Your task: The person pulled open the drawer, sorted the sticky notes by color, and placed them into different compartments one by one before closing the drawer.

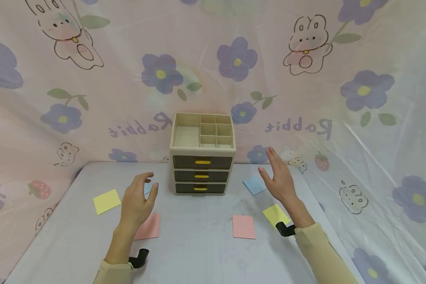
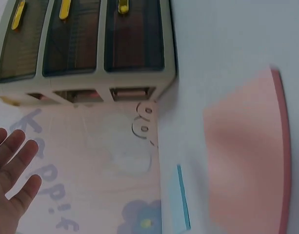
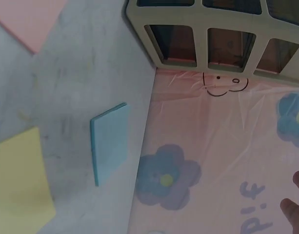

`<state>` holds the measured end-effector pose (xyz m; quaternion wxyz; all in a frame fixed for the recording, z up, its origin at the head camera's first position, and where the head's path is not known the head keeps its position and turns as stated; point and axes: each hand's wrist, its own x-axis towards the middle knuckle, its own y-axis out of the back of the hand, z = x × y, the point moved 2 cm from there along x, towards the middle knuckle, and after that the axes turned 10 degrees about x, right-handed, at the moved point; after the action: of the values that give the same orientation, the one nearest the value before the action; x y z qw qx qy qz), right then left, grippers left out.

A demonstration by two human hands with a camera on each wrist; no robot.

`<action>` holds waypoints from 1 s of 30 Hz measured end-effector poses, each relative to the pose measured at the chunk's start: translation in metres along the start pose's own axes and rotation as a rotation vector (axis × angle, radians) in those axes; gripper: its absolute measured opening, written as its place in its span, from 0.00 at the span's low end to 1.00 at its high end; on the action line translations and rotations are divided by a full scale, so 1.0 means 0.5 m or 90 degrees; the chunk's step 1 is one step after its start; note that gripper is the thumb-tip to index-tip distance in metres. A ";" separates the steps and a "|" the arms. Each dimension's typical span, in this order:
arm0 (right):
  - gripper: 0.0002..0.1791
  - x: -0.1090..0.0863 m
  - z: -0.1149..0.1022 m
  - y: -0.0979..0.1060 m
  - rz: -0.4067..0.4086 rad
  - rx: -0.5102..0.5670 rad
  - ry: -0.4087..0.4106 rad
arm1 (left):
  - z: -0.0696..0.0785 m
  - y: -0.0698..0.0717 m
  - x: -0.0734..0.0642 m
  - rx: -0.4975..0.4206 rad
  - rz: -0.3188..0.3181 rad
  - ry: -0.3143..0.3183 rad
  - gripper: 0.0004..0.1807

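Observation:
Both hands hover above the table with nothing in them. In the head view my left hand (image 1: pixel 136 203) is over the left side, fingers loosely bent, above a pink sticky note pad (image 1: pixel 150 227) and partly in front of a blue pad (image 1: pixel 147 188). On the right, my right hand (image 1: pixel 279 179) has its fingers stretched out, near another blue sticky note pad (image 1: pixel 254 185). Between the hands, farther back, stands a cream desktop drawer organizer (image 1: pixel 203 152) with three dark drawers and yellow handles, all drawers pushed in. Its divided top compartments hold nothing visible.
A yellow pad (image 1: pixel 107 201) lies at the left, a second yellow pad (image 1: pixel 276 215) below my right forearm, and a second pink pad (image 1: pixel 243 227) right of centre. A curtain (image 1: pixel 198 51) printed with rabbits and flowers hangs behind the white table (image 1: pixel 195 252).

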<state>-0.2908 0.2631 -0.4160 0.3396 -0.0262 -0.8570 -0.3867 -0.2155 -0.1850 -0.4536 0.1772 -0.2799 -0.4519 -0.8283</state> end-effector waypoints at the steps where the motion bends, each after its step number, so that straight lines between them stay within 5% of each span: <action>1: 0.38 0.005 -0.003 -0.002 -0.002 0.005 0.004 | 0.007 -0.005 0.002 -0.007 -0.002 0.000 0.20; 15: 0.38 0.063 -0.036 -0.039 -0.022 0.034 0.038 | 0.091 -0.052 0.040 -0.082 0.001 -0.035 0.20; 30: 0.40 0.122 -0.072 -0.078 -0.055 0.045 0.095 | 0.161 -0.087 0.063 -0.185 -0.014 0.036 0.20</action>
<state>-0.3294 0.1977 -0.3875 0.3861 0.0515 -0.8428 -0.3716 -0.2396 -0.0950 -0.4273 0.1382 -0.2741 -0.3252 -0.8944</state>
